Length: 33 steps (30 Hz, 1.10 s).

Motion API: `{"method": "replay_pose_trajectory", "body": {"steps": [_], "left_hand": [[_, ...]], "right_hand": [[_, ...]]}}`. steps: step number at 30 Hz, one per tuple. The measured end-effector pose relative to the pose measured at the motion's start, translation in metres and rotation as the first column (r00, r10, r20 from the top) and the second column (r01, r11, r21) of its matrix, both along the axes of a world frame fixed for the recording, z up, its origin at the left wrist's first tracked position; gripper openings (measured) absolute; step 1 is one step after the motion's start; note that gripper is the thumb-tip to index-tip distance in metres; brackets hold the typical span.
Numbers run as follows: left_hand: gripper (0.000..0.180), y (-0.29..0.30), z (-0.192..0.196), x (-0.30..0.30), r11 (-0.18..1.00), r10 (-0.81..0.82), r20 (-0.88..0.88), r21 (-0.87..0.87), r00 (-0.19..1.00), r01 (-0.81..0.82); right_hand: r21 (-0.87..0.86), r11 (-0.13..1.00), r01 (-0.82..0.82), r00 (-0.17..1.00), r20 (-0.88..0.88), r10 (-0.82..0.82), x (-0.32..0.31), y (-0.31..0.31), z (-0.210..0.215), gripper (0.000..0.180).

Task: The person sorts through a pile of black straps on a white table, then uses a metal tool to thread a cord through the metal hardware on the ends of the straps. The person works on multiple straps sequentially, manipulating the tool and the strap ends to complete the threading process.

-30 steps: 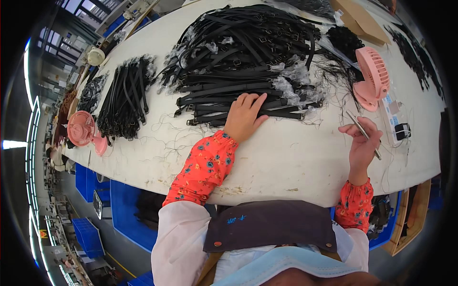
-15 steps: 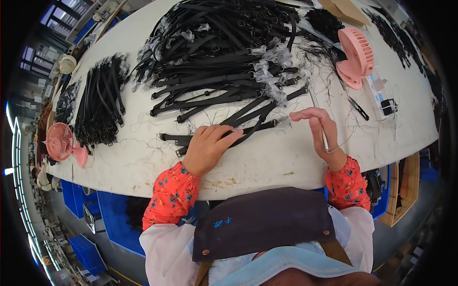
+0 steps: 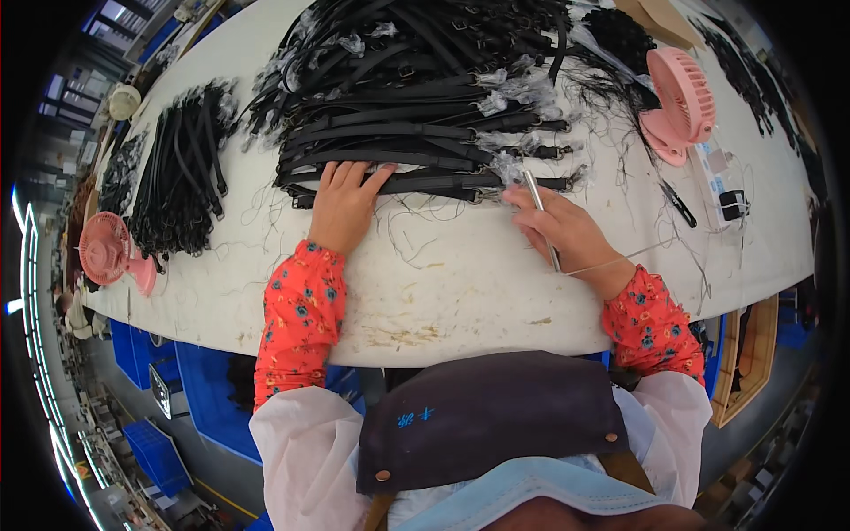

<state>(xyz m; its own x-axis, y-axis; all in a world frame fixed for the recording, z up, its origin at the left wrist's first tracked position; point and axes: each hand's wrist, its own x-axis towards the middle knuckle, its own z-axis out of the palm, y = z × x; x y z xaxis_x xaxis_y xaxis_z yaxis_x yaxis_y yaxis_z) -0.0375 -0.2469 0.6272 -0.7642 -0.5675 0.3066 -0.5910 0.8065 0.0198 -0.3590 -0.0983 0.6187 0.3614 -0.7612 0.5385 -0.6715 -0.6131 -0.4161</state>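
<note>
A big heap of black straps [image 3: 416,97] with metal buckles and clear plastic wrapped ends lies across the white table [image 3: 460,292]. My left hand [image 3: 343,202] rests flat, fingers spread, on the nearest straps at the heap's front edge. My right hand [image 3: 564,232] grips a thin silver tool [image 3: 540,217], its tip touching the plastic-wrapped strap end [image 3: 506,170] at the front right of the heap. Both forearms wear red flowered sleeves.
A second bundle of black straps [image 3: 181,177] lies at the left. A pink fan [image 3: 680,102] stands at the right, another pink fan [image 3: 108,252] at the table's left edge. Loose threads, a black pen [image 3: 678,203] and a small charger [image 3: 733,205] lie right. Blue crates sit below.
Both hands have moved up onto the front of the heap. My left hand went from gripping a strap to lying flat. My right hand brought the tool to a wrapped end.
</note>
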Motion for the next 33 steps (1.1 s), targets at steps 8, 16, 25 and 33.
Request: {"method": "replay_pose_trajectory", "body": {"steps": [8,16,25,33], "left_hand": [[0.035,0.046,-0.005,-0.085,0.952,-0.036,-0.394,0.265,0.918,0.151],[0.025,0.064,0.023,-0.087,0.789,0.033,-0.470,0.554,0.882,0.265],[0.014,0.073,0.007,-0.052,0.712,-0.033,-0.315,0.659,0.948,0.244],[0.017,0.067,-0.012,-0.056,0.854,-0.083,-0.457,0.425,0.886,0.300]], "right_hand": [[-0.198,0.968,0.153,0.984,-0.054,-0.167,0.005,-0.019,0.019,0.030],[0.005,0.974,0.224,0.948,0.231,-0.219,0.000,-0.032,0.003,0.026],[-0.130,0.932,0.337,0.940,0.102,-0.326,-0.020,-0.030,0.011,0.028],[0.060,0.993,-0.104,0.983,-0.143,0.112,0.021,0.020,0.015,0.028]]}}
